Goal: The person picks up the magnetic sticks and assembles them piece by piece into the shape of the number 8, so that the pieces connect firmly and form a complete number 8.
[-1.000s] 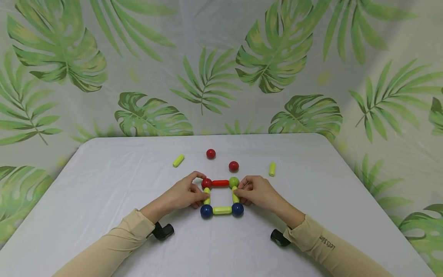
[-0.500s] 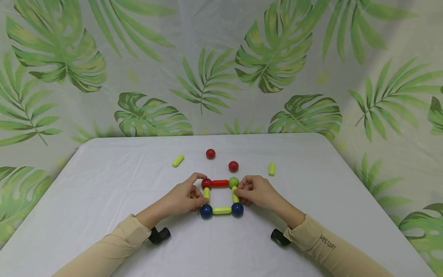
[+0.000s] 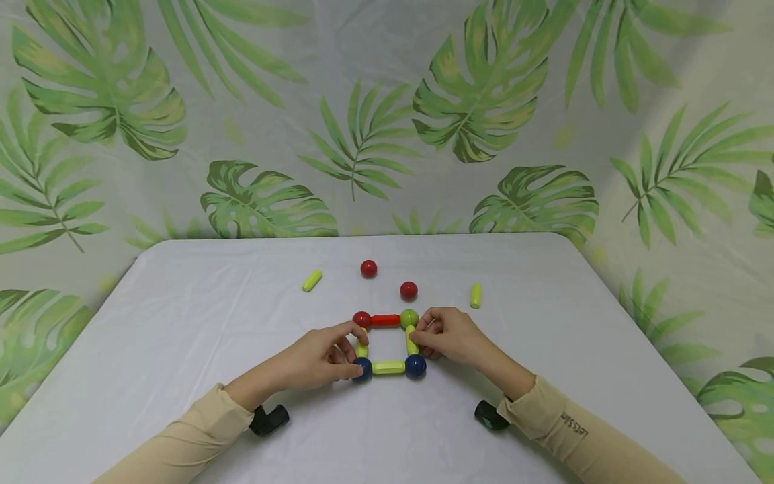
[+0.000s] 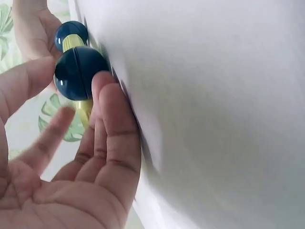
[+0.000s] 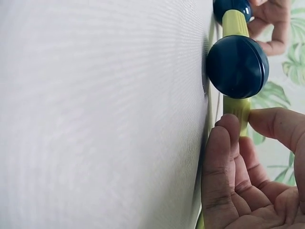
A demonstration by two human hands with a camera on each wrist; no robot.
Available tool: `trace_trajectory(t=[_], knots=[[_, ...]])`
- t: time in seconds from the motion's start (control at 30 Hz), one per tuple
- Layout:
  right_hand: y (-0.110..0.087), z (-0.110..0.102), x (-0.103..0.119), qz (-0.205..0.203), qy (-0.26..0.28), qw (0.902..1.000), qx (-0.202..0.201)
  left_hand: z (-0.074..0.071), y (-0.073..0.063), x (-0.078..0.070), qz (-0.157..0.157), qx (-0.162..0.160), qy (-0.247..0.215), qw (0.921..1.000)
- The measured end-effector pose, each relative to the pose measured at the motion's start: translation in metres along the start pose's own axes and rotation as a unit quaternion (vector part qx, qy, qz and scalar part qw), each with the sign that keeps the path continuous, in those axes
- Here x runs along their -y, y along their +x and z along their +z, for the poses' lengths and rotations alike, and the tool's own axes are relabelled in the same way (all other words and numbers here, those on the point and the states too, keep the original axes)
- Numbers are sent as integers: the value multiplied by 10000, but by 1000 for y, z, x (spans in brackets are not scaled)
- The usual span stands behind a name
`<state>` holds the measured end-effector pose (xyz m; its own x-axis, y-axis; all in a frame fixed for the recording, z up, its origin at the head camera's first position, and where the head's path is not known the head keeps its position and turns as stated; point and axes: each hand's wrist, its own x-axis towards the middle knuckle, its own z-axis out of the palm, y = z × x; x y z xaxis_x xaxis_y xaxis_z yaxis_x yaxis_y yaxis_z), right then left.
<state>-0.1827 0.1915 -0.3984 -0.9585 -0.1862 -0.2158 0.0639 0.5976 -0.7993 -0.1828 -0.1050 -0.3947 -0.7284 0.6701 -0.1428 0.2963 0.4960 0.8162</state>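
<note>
A flat square of balls and rods lies on the white table. Its near corners are a left blue ball (image 3: 364,370) and a right blue ball (image 3: 415,366), joined by a yellow-green rod (image 3: 389,368). At the far side, a red rod (image 3: 385,320) links a red ball (image 3: 361,318) and a green ball (image 3: 409,318). My left hand (image 3: 317,356) pinches the left blue ball (image 4: 81,74) between thumb and fingers, its index finger over the left side rod (image 3: 362,349). With thumb and fingers, my right hand (image 3: 452,334) pinches the right side rod (image 5: 237,109).
Beyond the square lie two loose red balls, a far one (image 3: 369,269) and a nearer one (image 3: 408,290). One loose yellow-green rod (image 3: 312,280) lies back left, and another rod (image 3: 476,296) back right. A leaf-print cloth (image 3: 387,134) hangs behind the table.
My left hand has moved toward me, from the far red ball and left rod to the near left blue ball. The right hand and the square stay in place.
</note>
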Motion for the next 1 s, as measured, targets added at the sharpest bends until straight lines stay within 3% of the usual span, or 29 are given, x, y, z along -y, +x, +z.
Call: trace_trajectory(t=[0.23, 0.4, 0.67, 1.0], knots=[[-2, -6, -1, -216, -47, 9997, 86, -3, -1, 3, 74, 228, -89, 9997], [-2, -20, -2, -588, -528, 9968, -149, -4, 0, 5, 61, 315, -154, 9994], [2, -48, -6, -1141, -1710, 9762, -697, -7, 0, 7, 66, 429, -312, 9986], [9, -58, -9, -816, -2201, 9713, -389, -8, 1, 9, 45, 501, -425, 9978]])
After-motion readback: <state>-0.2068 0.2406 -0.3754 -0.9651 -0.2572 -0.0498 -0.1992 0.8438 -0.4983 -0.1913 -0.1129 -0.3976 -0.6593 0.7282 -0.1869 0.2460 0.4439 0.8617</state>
